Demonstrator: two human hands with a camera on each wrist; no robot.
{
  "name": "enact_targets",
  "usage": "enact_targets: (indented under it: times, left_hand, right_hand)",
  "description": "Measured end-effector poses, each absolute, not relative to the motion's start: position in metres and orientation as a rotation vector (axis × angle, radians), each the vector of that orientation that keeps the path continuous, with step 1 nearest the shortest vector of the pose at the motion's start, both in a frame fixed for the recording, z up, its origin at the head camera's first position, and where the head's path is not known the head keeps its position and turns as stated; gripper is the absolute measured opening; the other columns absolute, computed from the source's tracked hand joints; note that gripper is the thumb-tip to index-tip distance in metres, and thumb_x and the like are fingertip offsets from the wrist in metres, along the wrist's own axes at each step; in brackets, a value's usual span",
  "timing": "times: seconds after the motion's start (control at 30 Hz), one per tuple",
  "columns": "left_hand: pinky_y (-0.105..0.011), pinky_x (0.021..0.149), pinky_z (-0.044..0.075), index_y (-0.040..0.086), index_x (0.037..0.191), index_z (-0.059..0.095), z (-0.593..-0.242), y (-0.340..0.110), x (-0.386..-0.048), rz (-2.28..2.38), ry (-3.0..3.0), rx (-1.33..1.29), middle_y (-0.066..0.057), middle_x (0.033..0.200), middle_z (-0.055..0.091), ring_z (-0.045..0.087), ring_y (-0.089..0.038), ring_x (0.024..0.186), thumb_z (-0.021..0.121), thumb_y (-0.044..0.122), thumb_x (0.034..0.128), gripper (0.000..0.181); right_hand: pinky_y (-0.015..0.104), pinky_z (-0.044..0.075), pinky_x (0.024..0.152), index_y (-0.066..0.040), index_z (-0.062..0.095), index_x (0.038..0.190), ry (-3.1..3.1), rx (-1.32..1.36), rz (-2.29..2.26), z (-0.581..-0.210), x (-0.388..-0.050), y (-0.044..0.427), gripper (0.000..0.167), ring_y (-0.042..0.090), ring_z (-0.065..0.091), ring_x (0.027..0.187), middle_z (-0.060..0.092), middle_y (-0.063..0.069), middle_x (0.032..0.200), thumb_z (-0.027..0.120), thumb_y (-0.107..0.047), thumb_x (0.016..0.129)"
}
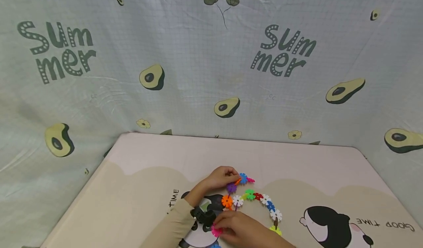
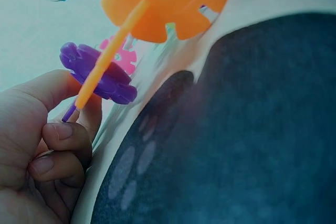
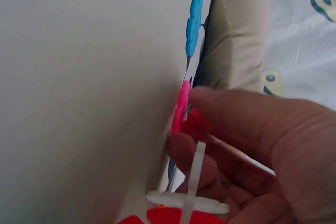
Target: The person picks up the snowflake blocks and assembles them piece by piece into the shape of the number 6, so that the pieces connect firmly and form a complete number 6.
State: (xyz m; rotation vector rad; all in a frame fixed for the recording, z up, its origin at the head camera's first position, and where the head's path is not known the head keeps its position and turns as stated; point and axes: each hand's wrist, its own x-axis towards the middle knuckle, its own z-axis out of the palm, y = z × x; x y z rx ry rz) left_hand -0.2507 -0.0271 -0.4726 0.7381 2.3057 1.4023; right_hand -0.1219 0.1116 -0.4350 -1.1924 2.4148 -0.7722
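My left hand (image 1: 222, 177) pinches the upper end of a chain of slotted plastic snowflake discs. By its fingertips are a purple disc (image 1: 232, 188), an edge-on orange disc and a blue disc (image 1: 243, 178). In the left wrist view the fingers are curled beside the purple disc (image 2: 100, 74), with a large orange disc (image 2: 168, 9) higher up. My right hand (image 1: 246, 228) holds a pink snowflake disc (image 1: 216, 231) between thumb and finger, close to the table; the right wrist view shows this pink disc (image 3: 181, 103) edge-on.
The chain curves right through a green disc (image 1: 250, 194), white and blue ones, to a yellow disc (image 1: 275, 230). Another blue disc (image 1: 216, 246) lies at the lower frame edge. The table (image 1: 99, 204) has printed cartoons; patterned cloth (image 1: 185, 57) hangs behind it.
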Motion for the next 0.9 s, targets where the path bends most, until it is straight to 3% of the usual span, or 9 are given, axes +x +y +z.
enact_targets:
  times: [0.27, 0.53, 0.9]
  left_hand:
    - [-0.018, 0.062, 0.038, -0.001, 0.096, 0.069, -0.473, -0.028, -0.249, 1.418, 2.285, 0.732, 0.003, 0.075, 0.061, 0.048, -0.003, 0.063, 0.062, 0.018, 0.0952, 0.021]
    - [-0.018, 0.062, 0.038, 0.0, 0.095, 0.069, -0.472, -0.027, -0.249, 1.422, 2.284, 0.716, 0.004, 0.074, 0.06, 0.048, -0.004, 0.063, 0.062, 0.019, 0.0954, 0.021]
    - [-0.018, 0.063, 0.038, -0.001, 0.095, 0.069, -0.472, -0.027, -0.25, 1.423, 2.283, 0.727, 0.003, 0.075, 0.061, 0.048, -0.004, 0.064, 0.062, 0.019, 0.0949, 0.021]
  right_hand:
    - [0.017, 0.049, 0.081, -0.01, 0.072, 0.111, 2.417, -1.202, -0.686, -0.435, -0.12, 0.11, 0.02, -0.003, 0.053, 0.09, 0.06, -0.008, 0.101, 0.065, -0.017, 0.094]
    - [0.018, 0.049, 0.083, -0.013, 0.069, 0.112, 2.37, -1.244, -0.623, -0.433, -0.122, 0.117, 0.019, -0.001, 0.053, 0.097, 0.057, -0.006, 0.109, 0.064, -0.018, 0.095]
    - [0.018, 0.048, 0.084, -0.015, 0.065, 0.117, 2.329, -1.252, -0.618, -0.432, -0.124, 0.122, 0.024, -0.003, 0.05, 0.094, 0.057, -0.01, 0.108, 0.066, -0.017, 0.093]
